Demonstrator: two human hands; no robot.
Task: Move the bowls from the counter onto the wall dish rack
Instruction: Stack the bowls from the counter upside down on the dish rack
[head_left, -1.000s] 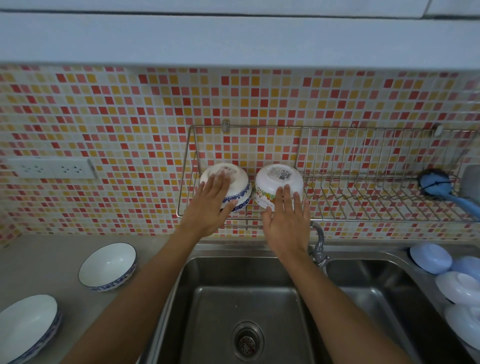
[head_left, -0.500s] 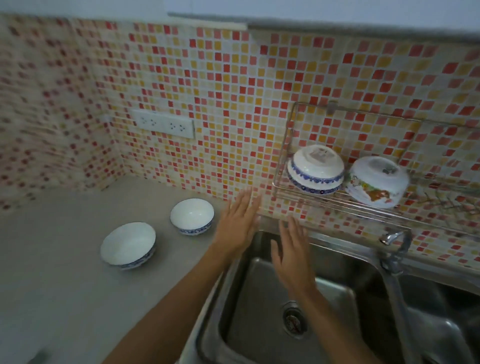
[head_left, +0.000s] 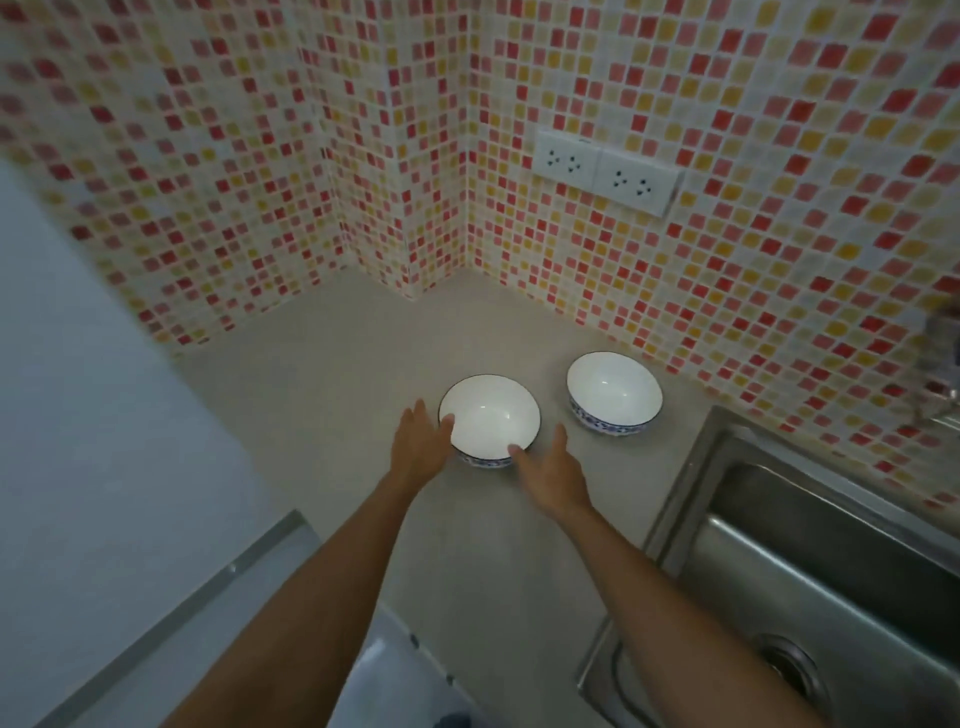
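Note:
Two white bowls with blue patterned rims stand upright on the grey counter (head_left: 332, 395). The nearer bowl (head_left: 491, 415) is in the middle of the view. The second bowl (head_left: 614, 391) stands to its right, closer to the tiled wall. My left hand (head_left: 421, 447) is at the nearer bowl's left rim, fingers spread, fingertips touching the rim. My right hand (head_left: 550, 470) reaches its front right rim, fingers apart, one fingertip on the edge. Neither hand has closed on the bowl. The wall dish rack is out of view.
A steel sink (head_left: 810, 566) lies to the right of the bowls, its drain at the lower right. A double wall socket (head_left: 605, 174) sits on the mosaic tiles above the second bowl. The counter's metal front edge (head_left: 218, 577) runs at lower left.
My view has swung left, away from the rack with its two bowls. Both hands have moved from over the sink to the nearer counter bowl, one on each side.

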